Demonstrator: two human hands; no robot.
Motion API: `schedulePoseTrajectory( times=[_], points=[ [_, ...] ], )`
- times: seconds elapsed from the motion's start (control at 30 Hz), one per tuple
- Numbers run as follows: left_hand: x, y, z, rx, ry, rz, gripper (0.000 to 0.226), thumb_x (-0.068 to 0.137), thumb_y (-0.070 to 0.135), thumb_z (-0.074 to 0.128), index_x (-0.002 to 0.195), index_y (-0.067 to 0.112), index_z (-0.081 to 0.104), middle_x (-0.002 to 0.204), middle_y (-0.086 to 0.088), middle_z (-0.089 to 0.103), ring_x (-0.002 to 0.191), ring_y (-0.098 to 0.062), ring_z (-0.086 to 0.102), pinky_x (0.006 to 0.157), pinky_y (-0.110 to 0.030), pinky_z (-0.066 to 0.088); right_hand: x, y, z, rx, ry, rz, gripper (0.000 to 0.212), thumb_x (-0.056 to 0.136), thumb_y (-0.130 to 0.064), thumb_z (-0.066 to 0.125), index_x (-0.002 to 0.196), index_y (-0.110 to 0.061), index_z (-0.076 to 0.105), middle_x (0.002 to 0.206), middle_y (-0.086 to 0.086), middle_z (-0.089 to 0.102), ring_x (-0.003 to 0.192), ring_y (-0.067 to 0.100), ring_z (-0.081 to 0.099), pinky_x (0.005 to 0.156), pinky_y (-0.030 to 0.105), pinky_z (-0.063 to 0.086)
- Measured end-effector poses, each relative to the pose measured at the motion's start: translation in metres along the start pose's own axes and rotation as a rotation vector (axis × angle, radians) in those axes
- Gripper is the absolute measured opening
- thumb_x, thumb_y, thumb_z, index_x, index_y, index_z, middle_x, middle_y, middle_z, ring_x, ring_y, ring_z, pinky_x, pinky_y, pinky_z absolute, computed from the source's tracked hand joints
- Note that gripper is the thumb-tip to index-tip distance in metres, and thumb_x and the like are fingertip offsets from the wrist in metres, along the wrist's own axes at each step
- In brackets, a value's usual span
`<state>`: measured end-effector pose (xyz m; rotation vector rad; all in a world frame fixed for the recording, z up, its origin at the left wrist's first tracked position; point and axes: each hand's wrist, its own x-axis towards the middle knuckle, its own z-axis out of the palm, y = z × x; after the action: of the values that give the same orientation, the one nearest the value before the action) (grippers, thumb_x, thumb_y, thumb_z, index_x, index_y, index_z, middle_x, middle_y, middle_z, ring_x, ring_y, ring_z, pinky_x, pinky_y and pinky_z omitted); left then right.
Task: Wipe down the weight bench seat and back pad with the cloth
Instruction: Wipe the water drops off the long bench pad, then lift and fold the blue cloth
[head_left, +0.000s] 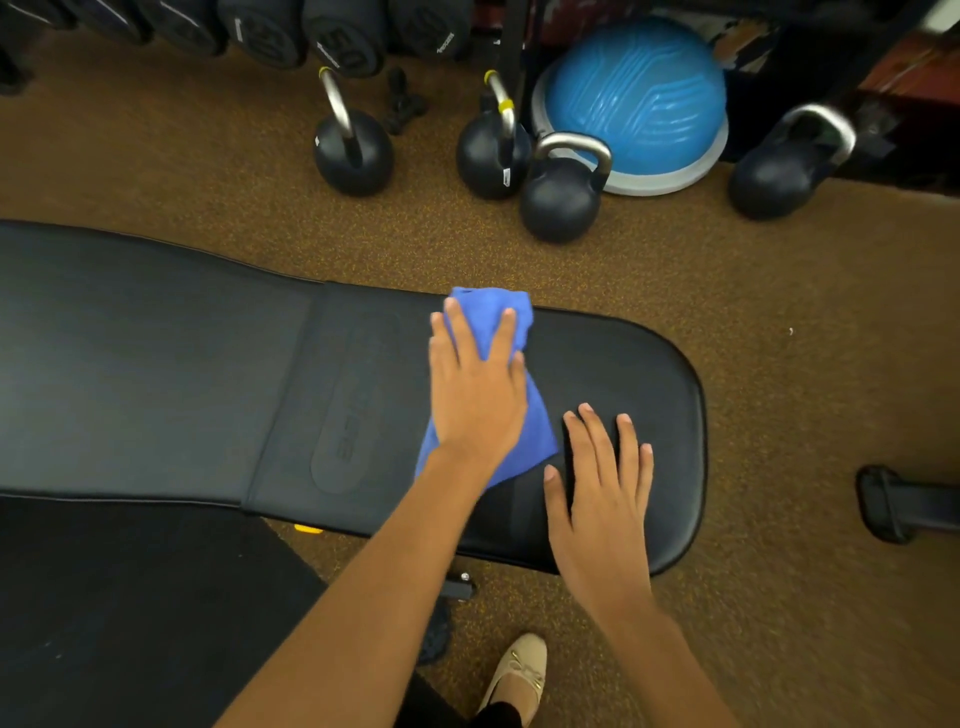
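A black padded weight bench lies across the view: the long back pad (145, 364) on the left, the rounded seat pad (623, 364) on the right. A blue cloth (535, 431) lies on the seat near the seam between the pads. My left hand (475, 384) presses flat on the cloth, fingers spread, pointing to the far edge. My right hand (602, 493) rests flat on the bare seat just right of the cloth, fingers apart, holding nothing.
Several black kettlebells (563, 200) stand on the brown speckled floor beyond the bench, next to a blue half-dome balance trainer (634, 93). Dark weights line the top left. A black bench foot (893, 501) juts in at right. My beige shoe (519, 670) is below the seat.
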<state>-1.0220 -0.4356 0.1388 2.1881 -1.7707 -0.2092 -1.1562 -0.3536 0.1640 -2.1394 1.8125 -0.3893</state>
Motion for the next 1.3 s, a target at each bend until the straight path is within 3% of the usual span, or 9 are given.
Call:
schedulePoseTrajectory(
  times=[0.2, 0.33, 0.5, 0.6, 0.73, 0.9, 1.0, 1.1, 1.3],
  points=[
    [-0.047, 0.026, 0.0, -0.048, -0.079, 0.271, 0.049, 0.093, 0.035, 0.031, 0.137, 0.02, 0.046, 0.143, -0.033, 0.029, 0.131, -0.048, 0.032, 0.102, -0.052, 0.035, 0.003, 0.006, -0.003, 0.319, 0.029, 0.078, 0.062, 0.074, -0.005, 0.037, 0.136, -0.011, 0.041, 0.143, -0.001, 0.038, 0.139, 0.007, 0.011, 0.115, 0.024, -0.004],
    [-0.068, 0.007, -0.009, -0.076, -0.153, 0.457, 0.049, 0.095, 0.043, 0.034, 0.142, 0.028, 0.037, 0.151, -0.024, 0.021, 0.138, -0.04, 0.02, 0.11, -0.048, 0.022, 0.009, 0.001, -0.017, 0.493, 0.142, 0.168, 0.042, 0.069, 0.0, 0.038, 0.107, -0.008, 0.054, 0.114, -0.001, 0.049, 0.119, 0.017, 0.039, 0.102, 0.03, 0.028],
    [-0.083, -0.022, -0.028, -0.021, -0.222, 0.602, 0.051, 0.096, 0.053, 0.031, 0.144, 0.039, 0.023, 0.156, -0.013, 0.008, 0.144, -0.029, 0.002, 0.114, -0.042, 0.003, 0.037, -0.011, -0.033, 0.277, 0.14, 0.172, 0.034, 0.083, -0.014, 0.048, 0.117, -0.013, 0.054, 0.118, 0.008, 0.05, 0.112, 0.025, 0.04, 0.091, 0.032, 0.024],
    [-0.096, -0.031, -0.045, -0.21, -0.148, 0.348, 0.053, 0.095, 0.057, 0.028, 0.144, 0.036, 0.027, 0.156, -0.007, 0.014, 0.144, -0.02, 0.004, 0.114, -0.037, 0.008, 0.057, -0.017, -0.04, 0.15, -0.085, 0.138, 0.044, 0.091, -0.033, 0.053, 0.131, -0.017, 0.045, 0.127, 0.007, 0.046, 0.121, 0.025, 0.035, 0.097, 0.036, 0.023],
    [-0.135, -0.035, -0.066, -0.529, 0.171, -0.355, 0.053, 0.083, 0.053, 0.044, 0.128, 0.027, 0.047, 0.143, 0.006, 0.032, 0.13, -0.001, 0.02, 0.104, -0.034, 0.027, 0.067, -0.023, -0.044, 0.015, -0.323, 0.058, 0.064, 0.086, -0.054, 0.053, 0.138, -0.02, 0.036, 0.129, 0.003, 0.043, 0.122, 0.022, 0.034, 0.096, 0.034, 0.028],
    [-0.173, -0.007, -0.059, -0.787, 0.249, -1.05, 0.087, 0.046, 0.061, 0.059, 0.118, 0.013, 0.05, 0.121, -0.004, 0.037, 0.117, -0.025, 0.039, 0.099, -0.042, 0.034, 0.062, -0.03, -0.042, 0.004, -0.452, 0.07, 0.062, 0.079, -0.049, 0.064, 0.128, -0.019, 0.04, 0.122, 0.002, 0.043, 0.119, 0.022, 0.037, 0.092, 0.032, 0.032],
    [-0.164, 0.009, -0.052, -1.05, 0.173, -1.174, 0.083, 0.058, 0.045, 0.08, 0.122, 0.01, 0.041, 0.126, -0.008, 0.039, 0.114, -0.022, 0.046, 0.089, -0.035, 0.043, 0.062, -0.033, -0.036, 0.099, -0.501, 0.125, 0.037, 0.084, -0.032, 0.065, 0.113, -0.014, 0.05, 0.107, 0.003, 0.047, 0.112, 0.025, 0.045, 0.081, 0.029, 0.036],
    [-0.149, 0.019, -0.053, -1.068, 0.211, -1.239, 0.06, 0.076, 0.019, 0.076, 0.122, 0.008, 0.039, 0.123, -0.006, 0.034, 0.106, -0.017, 0.041, 0.081, -0.027, 0.037, 0.062, -0.037, -0.035, 0.2, -0.5, 0.131, 0.019, 0.089, -0.024, 0.06, 0.103, -0.014, 0.055, 0.098, 0.0, 0.04, 0.104, 0.024, 0.048, 0.072, 0.024, 0.032],
    [-0.146, 0.015, -0.049, -1.212, 0.31, -1.339, 0.049, 0.076, 0.016, 0.076, 0.11, 0.017, 0.039, 0.119, -0.009, 0.047, 0.106, -0.025, 0.053, 0.09, -0.041, 0.048, 0.065, -0.047, -0.04, 0.387, -0.497, 0.138, 0.006, 0.087, -0.025, 0.06, 0.09, -0.024, 0.055, 0.098, -0.001, 0.06, 0.093, 0.02, 0.055, 0.069, 0.029, 0.039]
  ],
)
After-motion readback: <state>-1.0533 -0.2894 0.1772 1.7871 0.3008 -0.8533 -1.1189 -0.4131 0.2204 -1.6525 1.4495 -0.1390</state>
